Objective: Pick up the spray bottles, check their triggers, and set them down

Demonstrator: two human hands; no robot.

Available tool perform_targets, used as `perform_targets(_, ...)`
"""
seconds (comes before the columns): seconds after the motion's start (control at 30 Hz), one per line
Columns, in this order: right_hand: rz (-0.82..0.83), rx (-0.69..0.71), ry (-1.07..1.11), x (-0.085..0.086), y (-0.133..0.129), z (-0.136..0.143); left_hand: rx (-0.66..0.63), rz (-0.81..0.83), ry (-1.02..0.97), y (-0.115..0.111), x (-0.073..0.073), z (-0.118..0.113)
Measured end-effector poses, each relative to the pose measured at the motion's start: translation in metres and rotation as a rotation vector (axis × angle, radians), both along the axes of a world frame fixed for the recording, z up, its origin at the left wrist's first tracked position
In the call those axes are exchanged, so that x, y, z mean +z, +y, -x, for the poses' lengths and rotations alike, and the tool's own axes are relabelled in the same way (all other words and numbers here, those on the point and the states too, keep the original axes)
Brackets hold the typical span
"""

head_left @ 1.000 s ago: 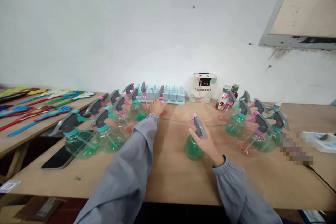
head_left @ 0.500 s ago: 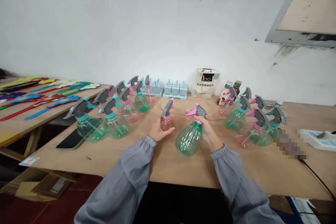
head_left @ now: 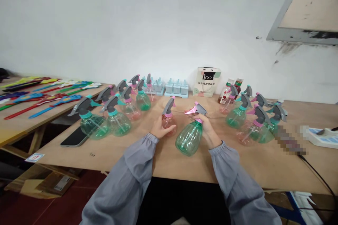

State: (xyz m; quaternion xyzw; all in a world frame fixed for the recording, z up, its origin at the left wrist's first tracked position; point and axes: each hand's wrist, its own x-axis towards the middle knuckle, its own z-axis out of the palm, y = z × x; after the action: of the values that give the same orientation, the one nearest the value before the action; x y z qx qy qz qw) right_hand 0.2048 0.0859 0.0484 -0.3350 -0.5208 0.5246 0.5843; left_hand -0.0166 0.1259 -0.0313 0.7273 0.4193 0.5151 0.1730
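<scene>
My left hand [head_left: 159, 128] is curled around the body of a small clear pink spray bottle [head_left: 168, 122] with a grey and pink trigger head, which stands upright on the table. In my right hand [head_left: 207, 127] is a clear green spray bottle [head_left: 188, 140], gripped around the neck under its grey and pink trigger head. This bottle tilts, its ribbed base toward me and to the left. Part of its neck is hidden by my fingers. A small gap separates the two bottles.
Several green and pink spray bottles stand on the left [head_left: 118, 124] and right [head_left: 236, 116]. A phone [head_left: 74, 137] lies at left. Ice-pop moulds [head_left: 176, 88], a paper bag [head_left: 206, 82] and two sauce bottles [head_left: 226, 91] line the wall. Colourful hand-shaped strips [head_left: 55, 107] cover the left table [head_left: 52, 119].
The view has shifted slightly. The green bottle's base has moved a little left, toward the pink one. Both hands keep their hold.
</scene>
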Motion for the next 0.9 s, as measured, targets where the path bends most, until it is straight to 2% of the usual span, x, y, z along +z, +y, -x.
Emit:
perform_targets(0.13,0.008,-0.074,0.084,-0.003,0.002,-0.003,0.001,0.010,-0.008,-0.001,0.001,0.000)
perform_targets(0.3,0.060,0.002,0.033,-0.006,0.001,-0.002,0.005,0.014,0.007,0.000,0.000,0.001)
perform_targets(0.53,-0.002,-0.038,0.038,-0.011,0.003,-0.005,-0.002,0.024,0.007,0.002,-0.002,0.002)
perform_targets(0.7,-0.006,0.016,-0.005,-0.009,0.000,-0.001,-0.026,0.021,-0.005,0.001,-0.001,0.002)
perform_targets(0.9,-0.088,-0.049,0.027,-0.007,-0.002,-0.003,-0.026,0.021,0.002,0.000,0.001,0.002)
